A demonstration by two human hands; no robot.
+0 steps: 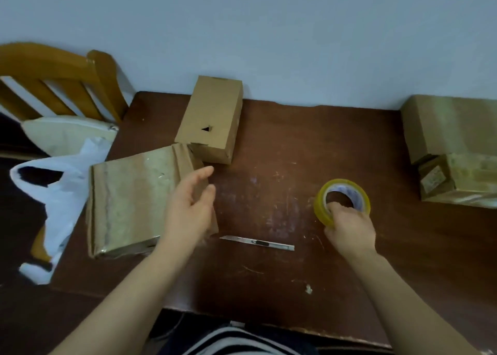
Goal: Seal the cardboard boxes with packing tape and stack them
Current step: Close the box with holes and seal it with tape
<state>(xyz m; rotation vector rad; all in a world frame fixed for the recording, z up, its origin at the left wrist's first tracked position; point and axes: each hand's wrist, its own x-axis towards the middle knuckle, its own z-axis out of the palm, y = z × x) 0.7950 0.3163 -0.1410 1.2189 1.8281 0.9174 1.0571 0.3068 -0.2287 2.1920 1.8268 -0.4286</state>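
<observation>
Right hand (349, 233) grips tape roll (321, 209); box label (433, 178) unreadable.

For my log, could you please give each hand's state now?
Left hand: open, at the flat taped cardboard box.
Right hand: holding the yellow packing tape roll.

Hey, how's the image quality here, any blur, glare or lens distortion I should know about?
Head view: dim, flat light; soft glare on the taped flat box; wooden chair and white plastic bag smeared by blur at left; wide-angle bending of the table edges; packing tape roll in the right hand fairly sharp.
</observation>
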